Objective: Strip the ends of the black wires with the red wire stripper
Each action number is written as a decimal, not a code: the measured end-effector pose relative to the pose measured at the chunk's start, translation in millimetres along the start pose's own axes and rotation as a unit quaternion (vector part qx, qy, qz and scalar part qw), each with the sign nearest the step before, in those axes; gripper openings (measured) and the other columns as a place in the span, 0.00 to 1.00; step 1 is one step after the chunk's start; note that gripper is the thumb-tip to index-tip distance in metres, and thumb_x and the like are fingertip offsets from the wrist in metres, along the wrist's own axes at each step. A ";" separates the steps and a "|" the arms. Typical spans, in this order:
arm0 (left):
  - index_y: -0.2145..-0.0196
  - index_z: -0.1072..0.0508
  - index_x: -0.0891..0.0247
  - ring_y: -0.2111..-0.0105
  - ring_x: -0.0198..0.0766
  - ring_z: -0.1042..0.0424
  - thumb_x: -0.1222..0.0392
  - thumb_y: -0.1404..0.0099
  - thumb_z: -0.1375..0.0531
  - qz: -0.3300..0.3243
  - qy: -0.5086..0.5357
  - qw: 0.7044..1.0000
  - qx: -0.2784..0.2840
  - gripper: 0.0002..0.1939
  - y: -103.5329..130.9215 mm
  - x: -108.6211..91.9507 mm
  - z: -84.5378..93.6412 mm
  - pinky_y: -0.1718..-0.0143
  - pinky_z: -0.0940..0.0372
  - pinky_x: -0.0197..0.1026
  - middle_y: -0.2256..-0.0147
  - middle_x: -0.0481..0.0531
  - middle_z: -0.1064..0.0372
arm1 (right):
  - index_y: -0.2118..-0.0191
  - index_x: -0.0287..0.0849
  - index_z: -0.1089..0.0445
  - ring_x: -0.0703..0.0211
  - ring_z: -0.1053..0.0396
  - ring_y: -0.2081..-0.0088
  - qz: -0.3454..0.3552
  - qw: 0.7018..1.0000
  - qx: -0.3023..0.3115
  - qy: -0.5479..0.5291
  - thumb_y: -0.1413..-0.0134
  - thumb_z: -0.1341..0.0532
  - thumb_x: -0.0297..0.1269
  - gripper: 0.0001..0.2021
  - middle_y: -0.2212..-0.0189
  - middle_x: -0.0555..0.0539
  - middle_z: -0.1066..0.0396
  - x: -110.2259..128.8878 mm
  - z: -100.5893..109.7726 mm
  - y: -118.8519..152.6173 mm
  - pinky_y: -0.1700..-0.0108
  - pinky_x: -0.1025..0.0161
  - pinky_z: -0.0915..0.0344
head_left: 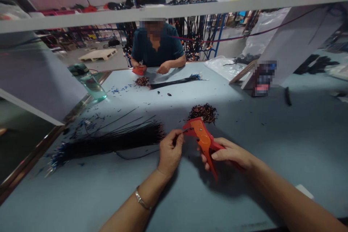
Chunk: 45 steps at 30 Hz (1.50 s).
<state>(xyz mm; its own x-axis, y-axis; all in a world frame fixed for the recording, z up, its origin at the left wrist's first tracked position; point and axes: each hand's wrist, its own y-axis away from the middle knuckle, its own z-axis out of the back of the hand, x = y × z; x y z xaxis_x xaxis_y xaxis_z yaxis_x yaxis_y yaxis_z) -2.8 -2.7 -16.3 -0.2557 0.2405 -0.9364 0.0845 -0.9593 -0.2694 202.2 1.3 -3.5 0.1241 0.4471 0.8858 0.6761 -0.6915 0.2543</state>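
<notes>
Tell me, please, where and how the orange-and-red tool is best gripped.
Probably by the tool's two splayed handles, coming from the near right, as the right hand does: they point toward the wearer, while its head faces the left hand and dark wire.

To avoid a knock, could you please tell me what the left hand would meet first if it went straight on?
The left hand would likely first meet the red-and-orange plier-shaped tool in the right hand, though depth is unclear.

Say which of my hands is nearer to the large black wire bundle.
Left: your left hand is beside the black wire bundle; your right hand is farther right, holding the orange tool.
</notes>
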 end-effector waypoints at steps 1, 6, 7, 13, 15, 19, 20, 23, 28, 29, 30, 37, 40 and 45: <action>0.70 0.27 0.64 0.74 0.33 0.36 0.57 0.35 0.44 -0.002 0.001 1.000 0.000 0.10 0.0 0.4 0.0 0.71 0.42 0.33 0.77 0.45 0.36 | 0.59 0.35 0.29 0.56 0.26 0.69 -0.001 1.000 0.000 0.002 0.57 0.32 0.38 0.18 0.68 0.44 0.27 -0.1 0.1 -0.1 0.67 0.61 0.29; 0.71 0.27 0.64 0.76 0.32 0.37 0.58 0.36 0.43 -0.007 0.009 1.000 -0.003 0.09 0.0 2.2 -0.2 0.72 0.42 0.32 0.78 0.44 0.37 | 0.60 0.35 0.30 0.59 0.27 0.70 0.011 1.000 -0.002 0.013 0.55 0.31 0.41 0.18 0.70 0.46 0.29 -0.3 -2.8 -0.7 0.68 0.63 0.30; 0.71 0.27 0.64 0.76 0.32 0.38 0.58 0.36 0.43 -0.008 0.011 1.000 -0.004 0.09 0.1 2.5 -0.1 0.72 0.42 0.32 0.78 0.44 0.37 | 0.61 0.35 0.30 0.59 0.28 0.71 0.016 1.000 -0.002 0.018 0.55 0.31 0.42 0.18 0.70 0.46 0.29 -0.4 -4.0 -0.8 0.69 0.64 0.31; 0.70 0.27 0.64 0.76 0.32 0.37 0.58 0.36 0.43 -0.011 0.022 1.000 -0.007 0.09 0.9 2.9 0.5 0.72 0.41 0.32 0.78 0.44 0.37 | 0.64 0.35 0.31 0.61 0.30 0.75 0.034 0.998 -0.018 0.042 0.53 0.32 0.43 0.16 0.74 0.49 0.31 -3.0 -8.6 -0.8 0.74 0.65 0.31; 0.70 0.27 0.64 0.76 0.32 0.37 0.58 0.36 0.43 -0.012 0.025 1.000 -0.010 0.09 1.0 2.7 0.4 0.72 0.41 0.32 0.78 0.44 0.37 | 0.64 0.36 0.31 0.62 0.31 0.77 0.029 0.998 -0.028 0.049 0.53 0.32 0.44 0.17 0.75 0.49 0.31 -4.2 -8.4 -0.6 0.77 0.65 0.32; 0.69 0.27 0.64 0.76 0.32 0.37 0.58 0.36 0.43 -0.012 0.029 0.999 -0.013 0.09 1.1 1.7 0.2 0.72 0.41 0.32 0.78 0.44 0.37 | 0.65 0.37 0.32 0.62 0.31 0.79 0.025 0.998 -0.029 0.059 0.53 0.32 0.45 0.16 0.77 0.50 0.31 -4.9 -8.0 -0.7 0.79 0.66 0.33; 0.70 0.27 0.64 0.76 0.32 0.37 0.58 0.36 0.43 -0.012 0.030 0.999 -0.014 0.09 1.2 1.4 0.1 0.72 0.41 0.32 0.78 0.44 0.37 | 0.66 0.37 0.33 0.62 0.31 0.79 0.026 0.997 -0.027 0.062 0.53 0.32 0.45 0.16 0.78 0.51 0.31 -4.7 -8.1 -0.8 0.80 0.66 0.33; 0.70 0.27 0.64 0.77 0.32 0.36 0.57 0.36 0.43 -0.012 0.033 0.999 -0.016 0.09 1.3 0.6 0.1 0.72 0.40 0.32 0.78 0.44 0.36 | 0.67 0.38 0.33 0.63 0.32 0.80 0.025 0.997 -0.024 0.070 0.53 0.32 0.45 0.16 0.79 0.51 0.32 -3.7 -8.6 -1.0 0.81 0.67 0.33; 0.71 0.27 0.64 0.77 0.32 0.37 0.58 0.37 0.43 -0.016 0.033 0.999 -0.016 0.09 1.4 0.5 0.2 0.72 0.42 0.32 0.79 0.44 0.37 | 0.68 0.38 0.34 0.64 0.33 0.81 0.025 0.996 -0.030 0.086 0.53 0.33 0.47 0.17 0.79 0.51 0.32 -3.7 -8.4 0.0 0.81 0.68 0.34; 0.71 0.27 0.64 0.77 0.31 0.37 0.58 0.37 0.43 -0.016 0.033 0.999 -0.016 0.09 1.4 0.7 0.2 0.72 0.42 0.32 0.79 0.44 0.37 | 0.68 0.38 0.34 0.64 0.33 0.81 0.024 0.995 -0.032 0.092 0.53 0.33 0.48 0.17 0.80 0.51 0.32 -4.0 -8.2 0.1 0.81 0.68 0.34; 0.71 0.27 0.64 0.77 0.31 0.38 0.58 0.37 0.43 -0.016 0.033 0.999 -0.016 0.09 1.3 0.9 0.3 0.72 0.42 0.32 0.79 0.43 0.37 | 0.68 0.38 0.34 0.64 0.33 0.81 0.023 0.994 -0.036 0.099 0.53 0.33 0.48 0.18 0.80 0.51 0.32 -4.4 -8.2 0.1 0.81 0.68 0.34; 0.69 0.25 0.65 0.75 0.32 0.38 0.58 0.36 0.42 -0.013 0.034 0.999 -0.018 0.09 0.5 2.0 0.3 0.72 0.42 0.33 0.76 0.45 0.34 | 0.73 0.39 0.36 0.65 0.37 0.83 0.031 0.989 -0.051 0.132 0.54 0.34 0.52 0.20 0.83 0.52 0.35 -6.0 -11.4 -0.8 0.83 0.69 0.38; 0.69 0.24 0.65 0.75 0.32 0.37 0.58 0.36 0.42 -0.010 0.038 0.999 -0.018 0.10 0.8 2.4 0.2 0.71 0.41 0.33 0.75 0.46 0.32 | 0.75 0.39 0.37 0.66 0.37 0.84 0.038 0.986 -0.057 0.155 0.53 0.34 0.52 0.20 0.83 0.52 0.35 -5.6 -13.1 -0.5 0.83 0.69 0.39; 0.68 0.24 0.65 0.74 0.33 0.35 0.57 0.37 0.42 -0.004 0.045 0.999 -0.020 0.10 1.2 1.6 0.4 0.70 0.40 0.33 0.75 0.46 0.30 | 0.76 0.40 0.37 0.67 0.40 0.85 0.052 0.980 -0.080 0.174 0.52 0.34 0.51 0.20 0.85 0.53 0.35 -7.5 -16.1 -1.2 0.84 0.70 0.41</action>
<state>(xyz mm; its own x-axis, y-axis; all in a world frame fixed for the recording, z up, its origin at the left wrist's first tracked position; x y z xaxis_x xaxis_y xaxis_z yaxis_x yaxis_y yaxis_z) -3.5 -3.5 -18.0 -0.1691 0.2627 -0.9500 0.1219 -0.9509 -0.2846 188.7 -10.3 -4.2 -0.0877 0.1678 0.9819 0.5475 -0.8153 0.1883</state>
